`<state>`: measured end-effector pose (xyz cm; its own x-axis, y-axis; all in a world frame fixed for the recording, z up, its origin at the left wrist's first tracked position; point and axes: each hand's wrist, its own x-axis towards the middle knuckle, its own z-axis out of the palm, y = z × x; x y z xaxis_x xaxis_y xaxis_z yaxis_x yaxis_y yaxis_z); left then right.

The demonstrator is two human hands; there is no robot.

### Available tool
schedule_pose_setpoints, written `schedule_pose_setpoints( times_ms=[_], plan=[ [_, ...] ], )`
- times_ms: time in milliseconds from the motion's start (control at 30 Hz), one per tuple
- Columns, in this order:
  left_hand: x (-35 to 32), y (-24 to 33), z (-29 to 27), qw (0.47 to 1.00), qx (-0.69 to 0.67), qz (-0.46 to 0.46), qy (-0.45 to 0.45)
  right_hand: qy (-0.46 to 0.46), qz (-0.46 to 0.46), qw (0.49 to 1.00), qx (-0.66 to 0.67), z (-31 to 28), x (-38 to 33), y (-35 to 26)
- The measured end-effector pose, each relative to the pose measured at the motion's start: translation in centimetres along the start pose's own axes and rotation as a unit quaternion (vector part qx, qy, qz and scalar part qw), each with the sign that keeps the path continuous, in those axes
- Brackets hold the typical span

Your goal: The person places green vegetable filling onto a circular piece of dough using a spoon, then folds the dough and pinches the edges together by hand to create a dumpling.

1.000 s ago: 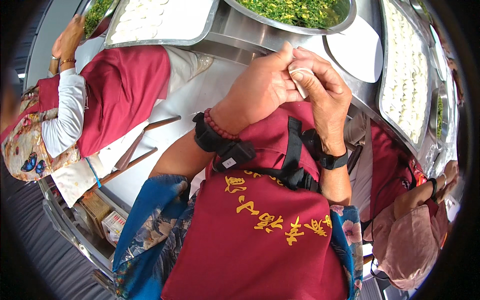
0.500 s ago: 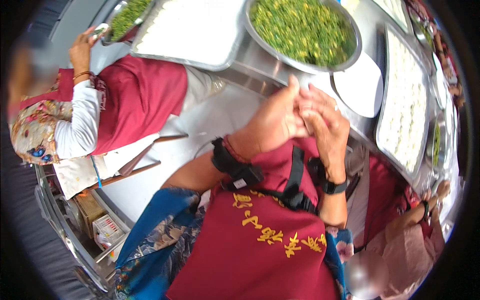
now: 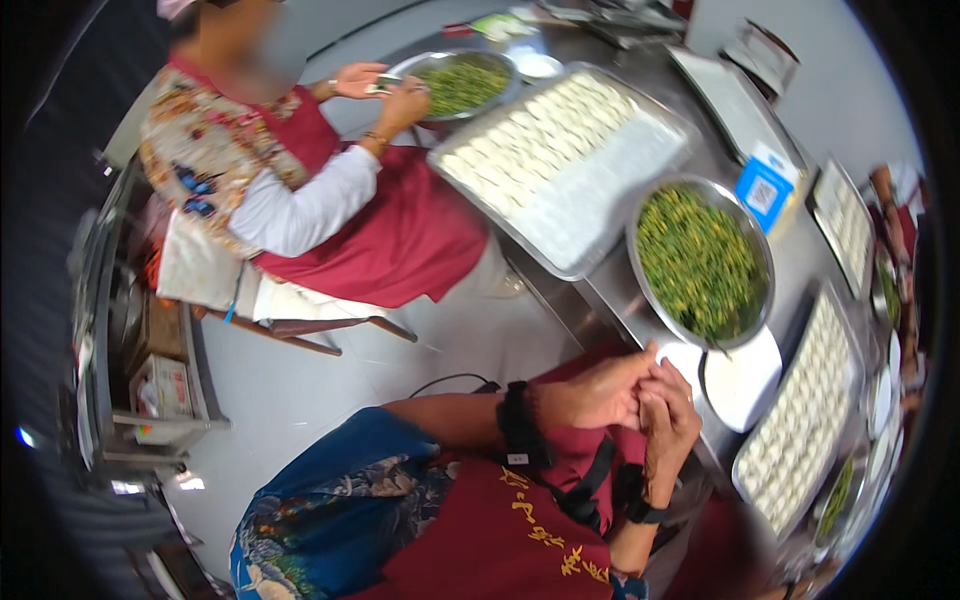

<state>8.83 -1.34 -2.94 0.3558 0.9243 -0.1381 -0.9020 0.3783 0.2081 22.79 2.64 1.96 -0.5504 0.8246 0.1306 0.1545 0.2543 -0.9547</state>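
My left hand (image 3: 608, 388) and my right hand (image 3: 671, 415) are brought together in front of my maroon apron (image 3: 510, 525), at the near table edge. Their fingers are closed against each other, and whatever lies between them, if anything, is hidden. Just beyond the fingers stands a steel bowl (image 3: 768, 300) of chopped green and yellow filling (image 3: 700, 262). A round white stack, seemingly dough wrappers (image 3: 745, 378), lies beside the bowl, to the right of my hands. Farther right is a tray (image 3: 738, 470) with rows of white dumplings (image 3: 800, 420).
Across to the left, a seated person (image 3: 330, 215) holds a filled wrapper (image 3: 384, 84) over another bowl of filling (image 3: 465, 85). Between us lies a partly filled dumpling tray (image 3: 590, 215). A blue card (image 3: 765, 193) stands behind my bowl. More people work at the right edge.
The view has swung up and left, bringing the far table and seated person more fully into sight. My hands stay together, fingers now more tightly closed.
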Motion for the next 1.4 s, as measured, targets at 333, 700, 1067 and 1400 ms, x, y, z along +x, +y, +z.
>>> schedule_pose_setpoints(
  times_ms=[333, 700, 1067, 1400],
  plan=[
    [-1.0, 0.8, 1.6, 0.994, 0.097, 0.029, -0.031, 0.004, 0.01, 0.994, 0.109, 0.4, 0.3, -0.1],
    [-0.1, 0.2, 1.3, 0.994, 0.093, 0.04, -0.051, 0.014, 0.016, 0.99, 0.136, 0.3, 0.3, -0.2],
    [-0.3, 0.1, 1.7, 0.993, 0.113, -0.007, 0.015, 0.012, 0.091, 0.98, 0.176, -0.3, 0.3, 0.5],
    [-0.5, 0.2, 1.9, 0.993, 0.118, 0.001, 0.005, -0.002, 0.051, 0.99, 0.13, -0.2, 0.1, 0.5]
  ],
)
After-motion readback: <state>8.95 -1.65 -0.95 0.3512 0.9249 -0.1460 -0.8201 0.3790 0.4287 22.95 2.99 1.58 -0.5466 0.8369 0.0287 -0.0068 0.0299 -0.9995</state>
